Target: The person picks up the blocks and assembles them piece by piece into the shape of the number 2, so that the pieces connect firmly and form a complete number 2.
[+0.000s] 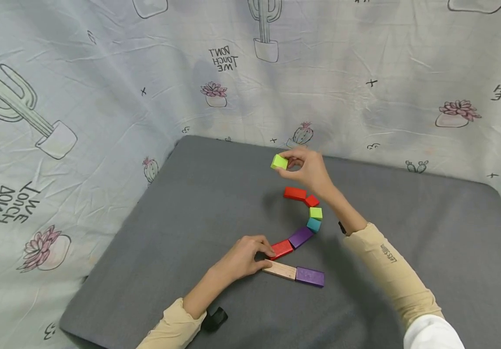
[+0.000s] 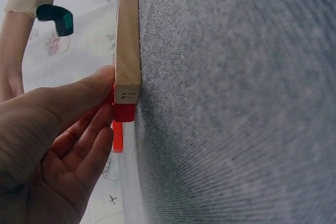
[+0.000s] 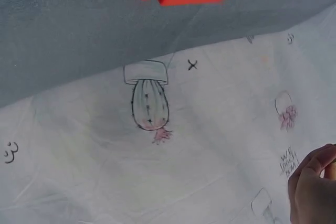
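My right hand (image 1: 307,167) pinches a yellow-green cube (image 1: 280,162) between thumb and fingers, raised over the far side of the table. My left hand (image 1: 241,259) rests low, its thumb and fingers around the left end of a red block (image 1: 282,248). Just nearer, the thumb tip is right at the end of a plain wooden block (image 2: 127,45). A purple block (image 1: 310,277) continues from the wooden one. From the red block a curved row runs through another purple block (image 1: 301,237), a teal cube (image 1: 314,224), a yellow-green cube (image 1: 315,213) and two red blocks (image 1: 295,193).
The blocks lie on a grey tabletop (image 1: 167,208). A pale cloth with cactus prints (image 1: 342,72) hangs behind the table and along its left side. Black wrist gear (image 1: 214,320) sits under the left forearm.
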### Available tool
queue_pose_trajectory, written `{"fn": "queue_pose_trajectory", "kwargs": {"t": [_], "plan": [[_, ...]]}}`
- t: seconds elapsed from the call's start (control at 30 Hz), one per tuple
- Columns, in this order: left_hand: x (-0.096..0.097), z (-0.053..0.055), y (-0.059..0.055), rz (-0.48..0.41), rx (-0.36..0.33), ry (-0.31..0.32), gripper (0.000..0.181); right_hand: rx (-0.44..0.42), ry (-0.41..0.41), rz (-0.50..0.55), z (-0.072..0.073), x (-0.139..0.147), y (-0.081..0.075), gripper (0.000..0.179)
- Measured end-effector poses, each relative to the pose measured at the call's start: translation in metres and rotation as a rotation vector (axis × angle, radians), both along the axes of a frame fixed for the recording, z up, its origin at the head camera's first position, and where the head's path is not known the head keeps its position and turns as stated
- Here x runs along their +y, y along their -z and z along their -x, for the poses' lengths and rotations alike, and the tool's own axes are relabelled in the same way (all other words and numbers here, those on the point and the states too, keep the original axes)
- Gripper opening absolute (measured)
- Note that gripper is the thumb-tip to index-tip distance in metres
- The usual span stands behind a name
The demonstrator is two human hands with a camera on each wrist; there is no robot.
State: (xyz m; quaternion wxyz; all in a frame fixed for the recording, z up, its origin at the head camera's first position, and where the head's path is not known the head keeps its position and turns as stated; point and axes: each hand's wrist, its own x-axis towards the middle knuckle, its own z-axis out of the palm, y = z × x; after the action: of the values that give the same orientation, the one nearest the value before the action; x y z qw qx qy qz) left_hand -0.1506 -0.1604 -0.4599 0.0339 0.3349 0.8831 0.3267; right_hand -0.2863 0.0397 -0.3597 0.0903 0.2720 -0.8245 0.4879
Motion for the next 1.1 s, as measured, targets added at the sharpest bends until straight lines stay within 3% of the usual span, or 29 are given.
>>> {"fn": "queue_pose_trajectory", "kwargs": {"t": [0.3, 0.73, 1.1], "plan": [[0.002, 0.000, 0.000, 0.025, -0.035, -0.011, 0.019, -0.045, -0.078, -0.092, -0.001, 0.001, 0.028, 0.031], [0.002, 0.000, -0.003, 0.023, -0.047, -0.022, 0.018, -0.067, -0.118, -0.106, 0.014, -0.001, 0.046, 0.031], [0.002, -0.001, -0.004, 0.017, -0.051, -0.025, 0.018, -0.002, -0.182, -0.252, 0.029, -0.003, 0.068, 0.032]]}}
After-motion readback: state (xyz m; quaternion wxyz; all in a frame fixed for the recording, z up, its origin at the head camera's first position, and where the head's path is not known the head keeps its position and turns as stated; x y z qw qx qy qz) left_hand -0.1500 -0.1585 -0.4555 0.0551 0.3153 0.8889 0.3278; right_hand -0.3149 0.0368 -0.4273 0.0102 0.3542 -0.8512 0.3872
